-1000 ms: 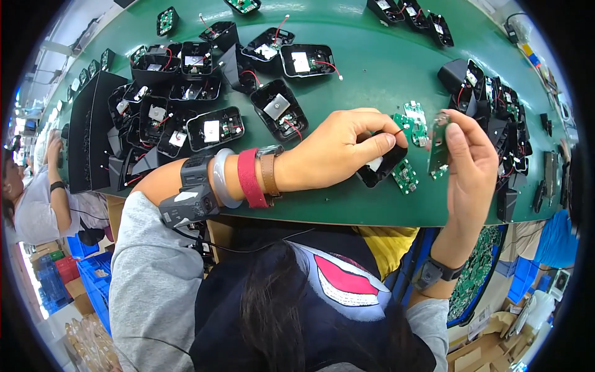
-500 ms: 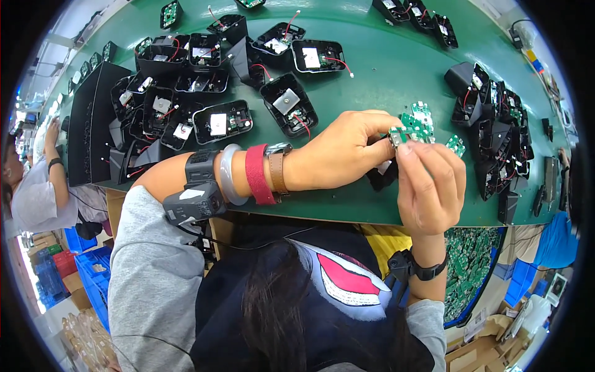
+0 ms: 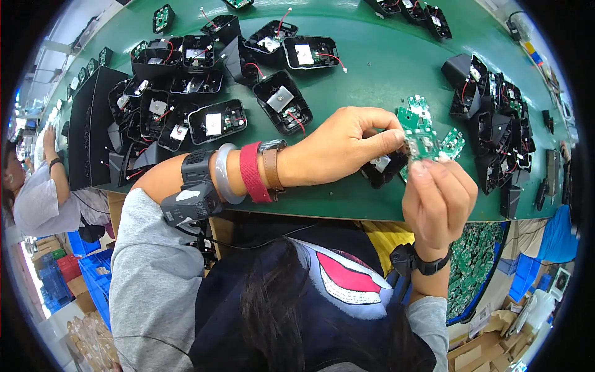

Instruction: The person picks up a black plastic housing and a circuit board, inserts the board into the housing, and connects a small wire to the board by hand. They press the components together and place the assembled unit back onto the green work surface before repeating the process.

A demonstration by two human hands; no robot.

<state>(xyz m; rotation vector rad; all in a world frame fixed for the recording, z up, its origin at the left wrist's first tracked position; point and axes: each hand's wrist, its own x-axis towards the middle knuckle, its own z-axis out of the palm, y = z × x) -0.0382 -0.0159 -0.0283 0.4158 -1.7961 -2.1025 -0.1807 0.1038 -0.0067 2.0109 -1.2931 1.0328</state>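
A green circuit board [image 3: 423, 145] is held up between my two hands over the near part of the table. My left hand [image 3: 356, 142] pinches its left edge between thumb and forefinger. From below, the fingertips of my right hand [image 3: 441, 201] are closed on its lower right edge. Partly hidden under my left hand sits a black plastic housing [image 3: 383, 170] with a pale metal piece inside. Just behind the held board lie loose green boards [image 3: 416, 111], and another board [image 3: 454, 144] rests to its right.
Several open black housings [image 3: 218, 121] with red wires crowd the left of the green table [image 3: 347, 87]. More housings [image 3: 496, 124] are piled at the right. Below the table's edge is a bin of green boards [image 3: 474, 266]. A co-worker [image 3: 52, 186] sits at far left.
The circuit board has turned so its broad face shows, and my right hand has moved slightly down and right. More of the black housing beneath my left hand is visible.
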